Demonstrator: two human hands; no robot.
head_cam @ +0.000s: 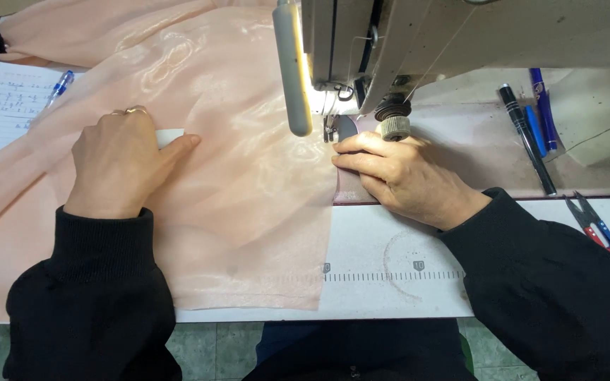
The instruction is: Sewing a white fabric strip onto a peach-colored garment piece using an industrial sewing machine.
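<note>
Peach fabric (248, 176), pressed by the flat open left hand (125, 162) and the right hand's (397, 176) extended fingertips (340, 161), could pucker, with those fingers risking the needle (330, 127) at upper centre.

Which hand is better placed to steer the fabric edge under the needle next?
Probably the right hand: its fingers already rest on the edge of the peach fabric, just beside the presser foot. The left hand lies flat on the cloth well away from the needle, better suited to steadying.
</note>
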